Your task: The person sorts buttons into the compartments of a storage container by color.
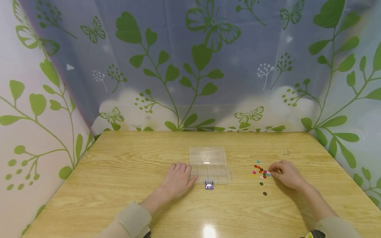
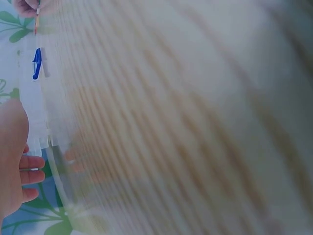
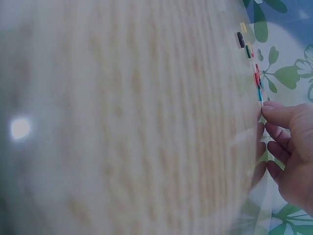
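A clear plastic compartment box (image 1: 212, 172) stands on the wooden table with its lid (image 1: 207, 155) laid back. My left hand (image 1: 177, 178) rests palm down at its left edge, fingers straight and the thumb at the near corner. In front of the box is a small clear piece with a blue-purple frame (image 1: 209, 185), also seen as a blue piece (image 2: 37, 63) in the left wrist view. Several small coloured buttons (image 1: 260, 171) lie loosely scattered to the right. My right hand (image 1: 286, 174) pinches a whitish button (image 1: 269, 173) at the pile's right edge, with thumb and index finger.
A dark button (image 1: 265, 193) and a green button (image 1: 261, 183) lie nearer than the pile. Small clear pieces (image 1: 286, 153) lie beyond the right hand. Patterned curtain (image 1: 184, 66) hangs behind the table (image 1: 143, 145) and along both sides.
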Available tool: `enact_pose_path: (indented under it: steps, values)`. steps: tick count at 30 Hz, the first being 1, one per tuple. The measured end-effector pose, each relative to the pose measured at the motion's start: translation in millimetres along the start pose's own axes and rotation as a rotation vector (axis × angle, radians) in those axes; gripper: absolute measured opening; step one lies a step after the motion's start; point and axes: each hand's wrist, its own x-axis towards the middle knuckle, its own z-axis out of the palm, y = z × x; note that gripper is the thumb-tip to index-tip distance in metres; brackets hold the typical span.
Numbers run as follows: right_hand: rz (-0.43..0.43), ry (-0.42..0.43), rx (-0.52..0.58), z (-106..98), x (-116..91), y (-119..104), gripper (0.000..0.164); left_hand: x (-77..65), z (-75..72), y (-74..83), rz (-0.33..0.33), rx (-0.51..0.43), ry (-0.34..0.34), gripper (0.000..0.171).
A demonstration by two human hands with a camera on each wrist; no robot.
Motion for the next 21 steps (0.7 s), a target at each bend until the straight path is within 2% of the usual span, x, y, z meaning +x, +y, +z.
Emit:
enact_pose_path:
  steps: [21]
  values:
    - [-0.028, -0.012, 0.003, 0.6, 3.5, -4.9, 0.006, -0.3, -0.9, -0.2, -0.006, -0.012, -0.017, 0.047]
